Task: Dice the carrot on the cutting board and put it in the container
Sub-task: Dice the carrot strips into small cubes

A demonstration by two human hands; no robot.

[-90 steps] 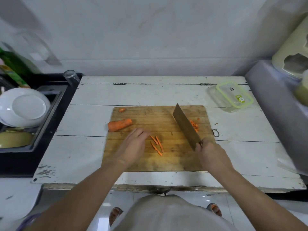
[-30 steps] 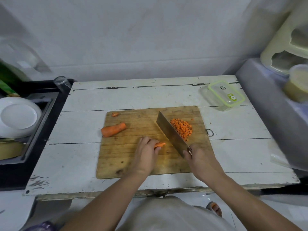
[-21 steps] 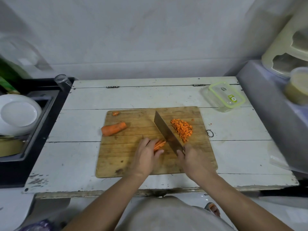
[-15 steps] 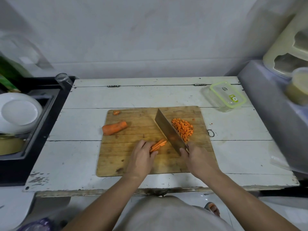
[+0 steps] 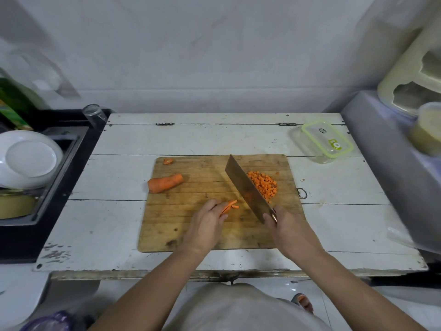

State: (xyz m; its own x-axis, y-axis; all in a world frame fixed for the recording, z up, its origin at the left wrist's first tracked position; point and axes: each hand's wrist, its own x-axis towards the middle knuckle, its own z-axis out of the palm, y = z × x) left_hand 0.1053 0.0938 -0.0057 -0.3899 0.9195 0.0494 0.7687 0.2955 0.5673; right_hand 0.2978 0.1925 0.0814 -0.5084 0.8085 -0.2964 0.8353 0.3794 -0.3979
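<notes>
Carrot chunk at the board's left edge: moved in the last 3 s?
No. The carrot chunk lies at the same spot on the cutting board, just below the small end piece.

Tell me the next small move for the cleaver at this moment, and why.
Probably bring the cleaver down across the carrot sticks that the left hand holds on the cutting board. The right hand grips the handle with the blade just right of the sticks, and they are still long, unlike the diced pile.
</notes>
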